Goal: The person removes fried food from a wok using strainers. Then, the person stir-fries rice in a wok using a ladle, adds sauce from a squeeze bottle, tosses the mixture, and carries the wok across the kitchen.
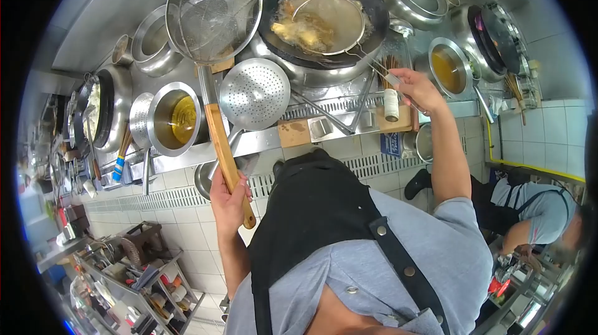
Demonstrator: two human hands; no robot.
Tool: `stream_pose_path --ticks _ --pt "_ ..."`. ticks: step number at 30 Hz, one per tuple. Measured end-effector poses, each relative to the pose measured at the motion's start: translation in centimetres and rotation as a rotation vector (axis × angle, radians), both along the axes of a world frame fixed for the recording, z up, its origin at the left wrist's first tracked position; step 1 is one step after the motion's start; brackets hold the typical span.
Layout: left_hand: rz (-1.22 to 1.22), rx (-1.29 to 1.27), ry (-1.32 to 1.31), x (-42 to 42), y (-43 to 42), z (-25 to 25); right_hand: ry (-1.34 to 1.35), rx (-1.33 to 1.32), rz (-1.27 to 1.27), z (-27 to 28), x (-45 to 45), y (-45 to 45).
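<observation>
My left hand (229, 201) is wrapped round the wooden handle of a large round wire-mesh strainer (215, 11), raised to the left of the wok. In my right hand (416, 89) is the metal handle of a smaller mesh skimmer (339, 27). The skimmer's round head lies in bubbling oil inside the black wok (374, 30), beside golden frying pieces (305, 35). Below the large strainer rests a perforated ladle (255, 94) with round holes. A bamboo brush with a white-wrapped handle (391, 104) lies just left of my right hand.
Pots of yellow oil stand left (163, 117) and right (445, 67) on the steel counter (249, 148). Another wok (93, 111) sits far left, and one more (492, 39) far right. A co-worker (542, 210) bends at the lower right. Shelving (149, 279) stands lower left.
</observation>
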State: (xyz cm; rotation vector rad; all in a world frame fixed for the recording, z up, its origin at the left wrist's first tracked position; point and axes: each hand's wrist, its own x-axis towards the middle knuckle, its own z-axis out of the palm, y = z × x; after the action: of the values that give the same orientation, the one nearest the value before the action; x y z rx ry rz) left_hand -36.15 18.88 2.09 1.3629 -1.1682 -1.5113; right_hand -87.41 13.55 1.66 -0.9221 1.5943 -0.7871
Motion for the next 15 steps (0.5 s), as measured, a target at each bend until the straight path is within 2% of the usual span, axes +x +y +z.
stream_pose_path --ticks 7,11,15 --pt "0.008 -0.002 -0.078 -0.6 0.3 -0.3 -0.119 -0.036 -0.081 0.7 -0.1 0.7" --pt "-0.006 0.009 -0.087 -1.4 0.5 -0.8 -0.074 -0.139 -0.121 0.6 0.1 2.3" --pt "-0.042 0.042 -0.028 -3.1 -0.2 -0.5 0.020 -0.256 -0.149 4.5 4.0 2.8"
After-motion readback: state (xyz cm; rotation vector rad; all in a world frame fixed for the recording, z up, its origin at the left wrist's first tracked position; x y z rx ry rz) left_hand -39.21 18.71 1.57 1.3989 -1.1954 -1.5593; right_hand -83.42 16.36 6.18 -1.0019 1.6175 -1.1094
